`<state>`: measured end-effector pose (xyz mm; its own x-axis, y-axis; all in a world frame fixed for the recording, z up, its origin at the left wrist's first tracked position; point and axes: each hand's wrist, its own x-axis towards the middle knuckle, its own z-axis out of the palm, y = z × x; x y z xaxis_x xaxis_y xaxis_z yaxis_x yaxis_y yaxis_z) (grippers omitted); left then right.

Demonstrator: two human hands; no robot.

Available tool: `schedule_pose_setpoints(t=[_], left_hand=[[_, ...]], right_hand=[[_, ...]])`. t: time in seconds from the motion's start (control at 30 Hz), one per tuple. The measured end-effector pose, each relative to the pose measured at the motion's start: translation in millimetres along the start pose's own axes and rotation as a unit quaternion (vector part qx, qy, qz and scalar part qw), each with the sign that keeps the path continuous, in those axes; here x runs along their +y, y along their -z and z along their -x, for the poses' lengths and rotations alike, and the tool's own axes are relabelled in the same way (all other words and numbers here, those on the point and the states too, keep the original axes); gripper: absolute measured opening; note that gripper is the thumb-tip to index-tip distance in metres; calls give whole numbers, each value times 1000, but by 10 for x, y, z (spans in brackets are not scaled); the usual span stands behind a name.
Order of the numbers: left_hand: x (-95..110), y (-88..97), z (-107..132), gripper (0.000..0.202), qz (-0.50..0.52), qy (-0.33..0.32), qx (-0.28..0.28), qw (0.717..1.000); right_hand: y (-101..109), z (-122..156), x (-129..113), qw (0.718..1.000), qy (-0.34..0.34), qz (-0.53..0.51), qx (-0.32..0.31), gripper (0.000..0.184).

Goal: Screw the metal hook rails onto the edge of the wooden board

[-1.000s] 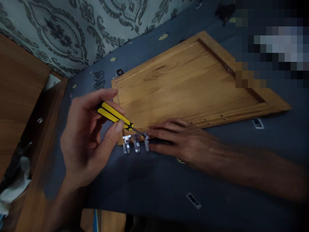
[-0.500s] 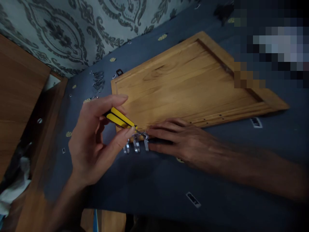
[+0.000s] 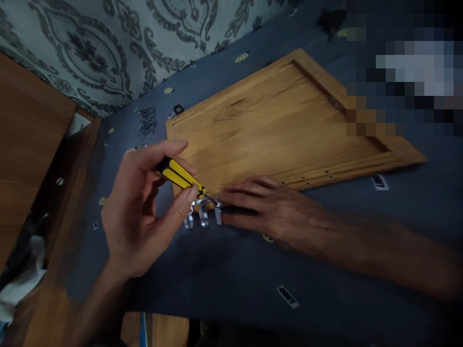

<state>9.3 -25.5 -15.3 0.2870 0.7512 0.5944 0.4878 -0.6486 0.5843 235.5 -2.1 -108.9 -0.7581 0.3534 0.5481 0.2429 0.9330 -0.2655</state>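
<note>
My left hand (image 3: 133,207) is closed around the yellow-and-black handle of a screwdriver (image 3: 181,177). The driver slants down to the right, and its tip meets the rightmost of several metal hooks (image 3: 218,212) along the near edge of a wooden panel (image 3: 260,130). Two more hooks (image 3: 203,215) sit left of it, partly behind my thumb. My right hand (image 3: 275,207) lies over the same edge with fingers stretched out, fingertips at the rightmost hook; its thumb is hidden.
More metal hooks (image 3: 147,120) lie on the dark blue printed cloth (image 3: 231,274) beyond my left hand. A small black item (image 3: 178,109) is by the panel's far left corner. Patterned fabric (image 3: 144,43) rises behind, and a wooden furniture side (image 3: 32,120) stands left.
The screwdriver handle has turned slightly in my left fingers, with its tip still at the same hook. My right hand stays in place. The view has shifted slightly.
</note>
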Motion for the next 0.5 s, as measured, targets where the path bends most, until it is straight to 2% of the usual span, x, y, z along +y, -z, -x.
schedule_pose_setpoints(t=[0.2,0.4,0.5], left_hand=[[6,-3,23,51,-44,-8,29,999],[-6,68,-20,54,-13,11,-37,999],[-13,48,-10,55,-31,-12,-20,999]], right_hand=[[4,5,-4,1000,-5,3,-14,31],[-1,0,1,1000,2,3,-3,31],[-14,5,3,1000,4,2,-2,31]])
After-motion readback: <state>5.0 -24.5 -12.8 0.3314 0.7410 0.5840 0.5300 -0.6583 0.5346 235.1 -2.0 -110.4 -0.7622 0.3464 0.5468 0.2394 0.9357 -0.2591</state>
